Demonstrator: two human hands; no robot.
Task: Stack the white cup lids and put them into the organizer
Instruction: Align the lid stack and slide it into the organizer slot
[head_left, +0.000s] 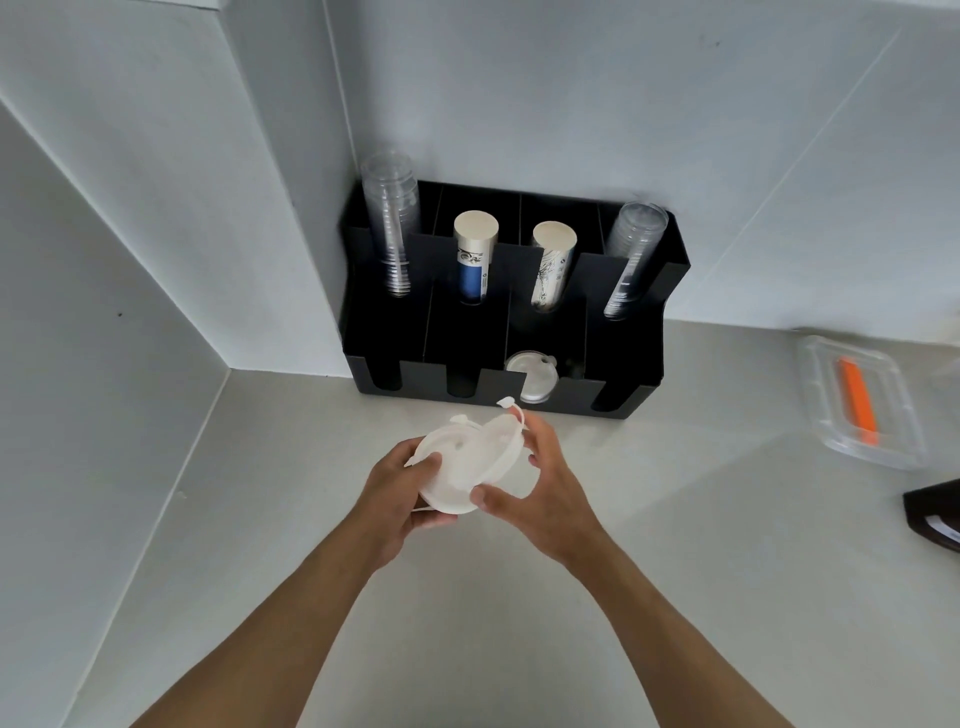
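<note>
A small stack of white cup lids (462, 462) is held above the counter, just in front of the black organizer (628, 364). My left hand (400, 493) grips the stack from the left, thumb on top. My right hand (540, 483) holds it from the right, thumb under the near edge and fingers on the far rim. The lids sit loosely tilted against each other, with small tabs sticking out. Another white lid stack (532, 376) lies in the organizer's third front slot from the left.
The organizer's back slots hold clear cup stacks (389, 223) (631, 254) and two paper cup stacks (474, 254) (551, 265). A clear plastic box with an orange item (857, 402) lies at right, a dark object (935, 514) at the right edge. Walls close the corner.
</note>
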